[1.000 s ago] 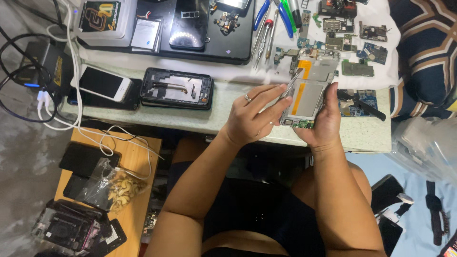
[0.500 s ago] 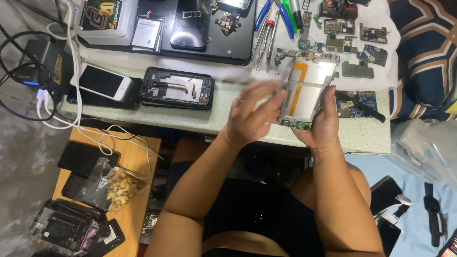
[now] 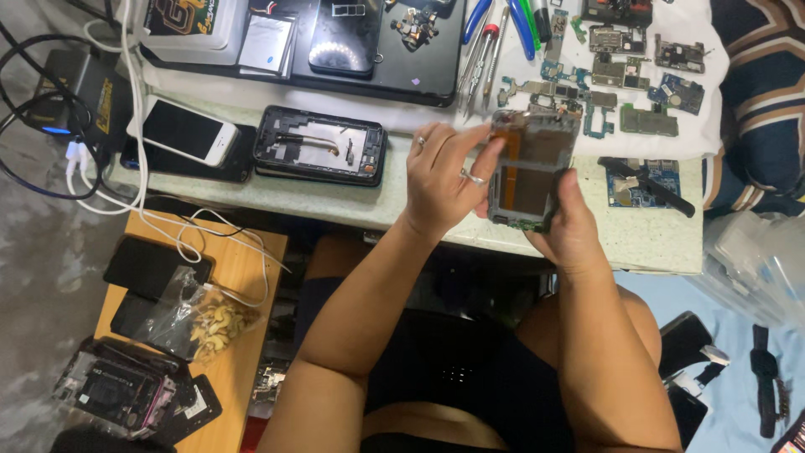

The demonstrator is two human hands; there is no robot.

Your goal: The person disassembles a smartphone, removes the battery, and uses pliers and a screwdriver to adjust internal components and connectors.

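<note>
A crowded repair counter (image 3: 654, 243) here, pale green on top, with a white cloth at the far right carrying a scatter of small circuit boards (image 3: 641, 63). Off to the left lies a white phone (image 3: 189, 130) face up, and beside it an opened black phone shell (image 3: 319, 144) with its insides showing. Below the counter, a low wooden table (image 3: 243, 277) holds a clear bag of small pale bits (image 3: 205, 323) and more dark phone parts.

Centre stage: the stripped phone frame (image 3: 532, 168), held up above the counter's front edge, tilted toward the person. The right hand (image 3: 570, 226) cradles it from below, fingers wrapped round the lower end and side, thumb up along the right edge, a firm clasp. The left hand (image 3: 444, 176), rings showing, comes in from the left with fingers curled and tips pressed at the frame's left edge; whether they pinch a small tool or part I cannot tell.

To do this well, it seems to me, the right hand should keep the frame steady by its edges, never squeezing across the middle, where the thin frame would flex. The left fingertips want short, light strokes along that edge. Screwdrivers and blue-handled pliers (image 3: 503, 21) sit close by at the back.
</note>
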